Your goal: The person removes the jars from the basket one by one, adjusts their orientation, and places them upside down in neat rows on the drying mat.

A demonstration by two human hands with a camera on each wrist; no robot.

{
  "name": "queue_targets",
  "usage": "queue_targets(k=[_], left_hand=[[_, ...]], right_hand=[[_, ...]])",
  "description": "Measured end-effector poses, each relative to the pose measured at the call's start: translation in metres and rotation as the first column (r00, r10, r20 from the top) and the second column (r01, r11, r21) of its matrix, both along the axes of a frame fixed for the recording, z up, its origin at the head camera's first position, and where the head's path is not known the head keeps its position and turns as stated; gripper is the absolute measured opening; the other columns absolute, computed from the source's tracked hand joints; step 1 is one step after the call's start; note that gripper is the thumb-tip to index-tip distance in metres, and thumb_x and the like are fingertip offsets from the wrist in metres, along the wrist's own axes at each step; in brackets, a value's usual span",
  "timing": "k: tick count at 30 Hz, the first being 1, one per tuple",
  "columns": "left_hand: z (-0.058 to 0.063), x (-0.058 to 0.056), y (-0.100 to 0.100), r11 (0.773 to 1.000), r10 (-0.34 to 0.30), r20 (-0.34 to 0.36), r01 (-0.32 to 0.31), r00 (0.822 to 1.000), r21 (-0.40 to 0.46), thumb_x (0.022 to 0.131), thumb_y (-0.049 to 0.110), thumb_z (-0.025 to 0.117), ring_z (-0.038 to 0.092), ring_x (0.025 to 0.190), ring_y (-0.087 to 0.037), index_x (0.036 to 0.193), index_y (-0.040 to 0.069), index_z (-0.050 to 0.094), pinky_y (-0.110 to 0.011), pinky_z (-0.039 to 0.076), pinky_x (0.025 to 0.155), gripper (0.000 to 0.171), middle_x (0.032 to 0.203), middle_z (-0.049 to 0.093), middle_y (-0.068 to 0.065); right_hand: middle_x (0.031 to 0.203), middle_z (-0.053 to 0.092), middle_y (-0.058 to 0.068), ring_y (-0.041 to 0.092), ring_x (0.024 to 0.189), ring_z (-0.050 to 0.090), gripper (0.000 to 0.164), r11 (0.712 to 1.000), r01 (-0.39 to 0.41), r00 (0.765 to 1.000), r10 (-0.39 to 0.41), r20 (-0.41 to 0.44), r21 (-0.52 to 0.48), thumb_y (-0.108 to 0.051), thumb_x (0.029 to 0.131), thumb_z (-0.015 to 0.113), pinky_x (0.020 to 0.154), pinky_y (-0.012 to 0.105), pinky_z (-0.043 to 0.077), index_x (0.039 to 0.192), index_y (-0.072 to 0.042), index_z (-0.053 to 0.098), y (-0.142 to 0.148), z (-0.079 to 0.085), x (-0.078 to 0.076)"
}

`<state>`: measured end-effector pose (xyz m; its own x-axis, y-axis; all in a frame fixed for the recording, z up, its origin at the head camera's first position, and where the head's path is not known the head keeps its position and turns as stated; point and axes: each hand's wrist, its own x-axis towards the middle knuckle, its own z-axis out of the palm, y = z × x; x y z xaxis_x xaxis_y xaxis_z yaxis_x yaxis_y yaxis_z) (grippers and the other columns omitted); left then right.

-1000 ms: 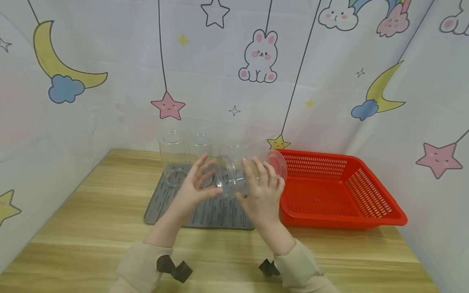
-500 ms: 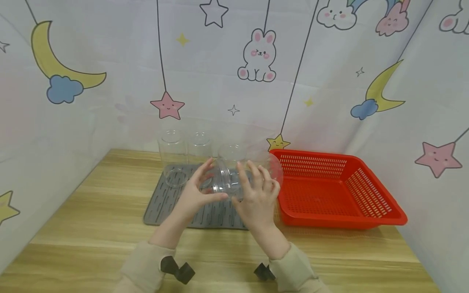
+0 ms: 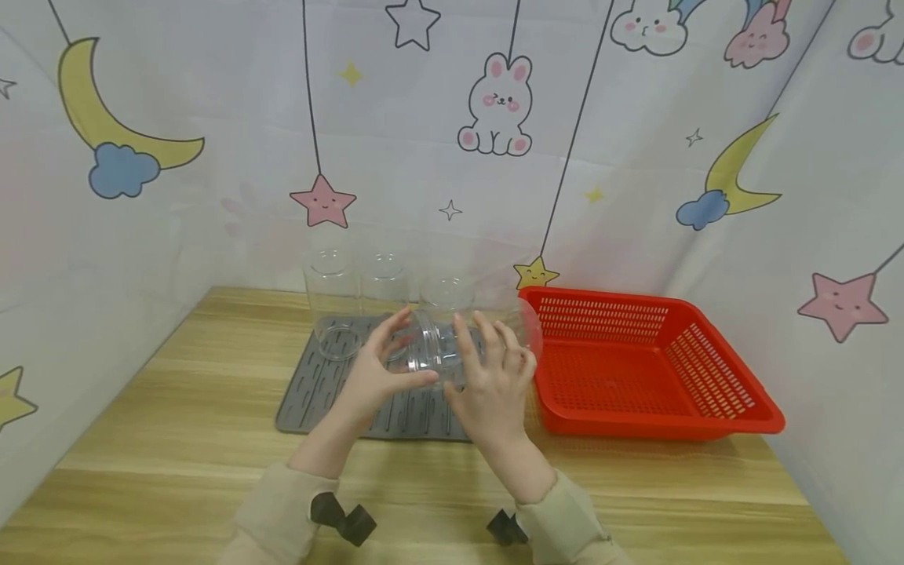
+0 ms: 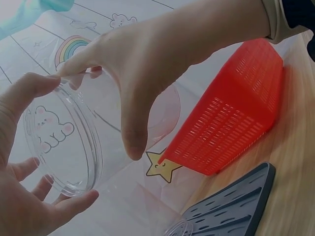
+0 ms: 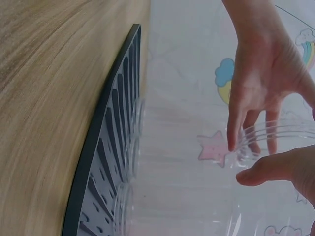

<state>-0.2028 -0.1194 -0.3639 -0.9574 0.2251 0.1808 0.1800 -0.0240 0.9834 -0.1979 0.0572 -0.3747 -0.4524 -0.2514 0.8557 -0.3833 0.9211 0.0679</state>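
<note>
A clear jar (image 3: 448, 345) with a ridged band at its left end lies sideways in the air above the grey mat. My left hand (image 3: 374, 370) holds that ridged end, thumb below and fingers above; the left wrist view shows the fingertips spread around the round rim of the jar (image 4: 91, 142). Around the body of the same jar, my right hand (image 3: 497, 384) grips from the right, its thumb beneath. In the right wrist view, my left hand (image 5: 268, 73) reaches down to the ridges. The jar's far right end overlaps the basket's edge in the head view.
Several tall clear vessels, among them one clear vessel (image 3: 330, 286) at the left, stand on the ribbed grey mat (image 3: 300, 400) behind my hands. A red perforated basket (image 3: 657, 428) sits to the right. Under everything is a wooden table (image 3: 162, 439), with a printed curtain (image 3: 247, 157) behind.
The right hand has moved slightly left with the jar, bringing its ridged end between the left thumb and fingers. The left hand has closed in around that end.
</note>
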Motion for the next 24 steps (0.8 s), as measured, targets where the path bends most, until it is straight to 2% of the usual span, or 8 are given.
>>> queue_targets(k=[7,13,19,24], left_hand=[[0.0,0.0,0.0,1.0,0.016,0.0,-0.016,1.0,-0.001,0.079,0.01,0.08,0.028,0.145,-0.037,0.153,0.015,0.028,-0.061,0.035,0.112,0.091,0.159,0.022,-0.012],[0.001,0.0,0.0,0.999,0.033,0.007,-0.033,0.999,0.01,0.078,0.005,0.079,0.03,0.143,-0.037,0.152,0.013,0.03,-0.058,0.038,0.111,0.089,0.157,0.024,-0.013],[0.002,-0.001,-0.001,0.999,0.051,0.03,-0.051,0.998,0.007,0.079,0.003,0.077,0.03,0.144,-0.035,0.152,0.015,0.03,-0.061,0.036,0.111,0.087,0.157,0.025,-0.011],[0.002,-0.002,-0.005,0.998,0.059,0.049,-0.06,0.997,0.01,0.08,0.003,0.075,0.029,0.144,-0.035,0.152,0.015,0.029,-0.066,0.029,0.113,0.086,0.157,0.024,-0.011]], right_hand=[[0.139,0.046,0.013,0.033,0.125,0.038,0.115,1.0,-0.016,0.999,0.017,0.035,-0.007,-0.029,0.044,0.1,0.087,0.052,0.038,0.144,-0.015,0.044,-0.001,0.0,0.0],[0.141,0.043,0.013,0.033,0.127,0.035,0.117,0.999,-0.045,0.994,0.047,0.095,-0.028,-0.031,0.046,0.1,0.09,0.056,0.036,0.146,-0.017,0.04,-0.001,0.0,0.002],[0.144,0.041,0.013,0.033,0.128,0.035,0.117,0.988,-0.14,0.979,0.147,0.14,-0.064,-0.038,0.047,0.099,0.091,0.058,0.036,0.145,-0.016,0.04,0.003,0.007,0.003],[0.144,0.042,0.013,0.033,0.127,0.037,0.115,0.973,-0.217,0.967,0.225,0.123,-0.078,-0.039,0.047,0.098,0.091,0.051,0.037,0.144,-0.014,0.041,0.011,0.013,0.002]])
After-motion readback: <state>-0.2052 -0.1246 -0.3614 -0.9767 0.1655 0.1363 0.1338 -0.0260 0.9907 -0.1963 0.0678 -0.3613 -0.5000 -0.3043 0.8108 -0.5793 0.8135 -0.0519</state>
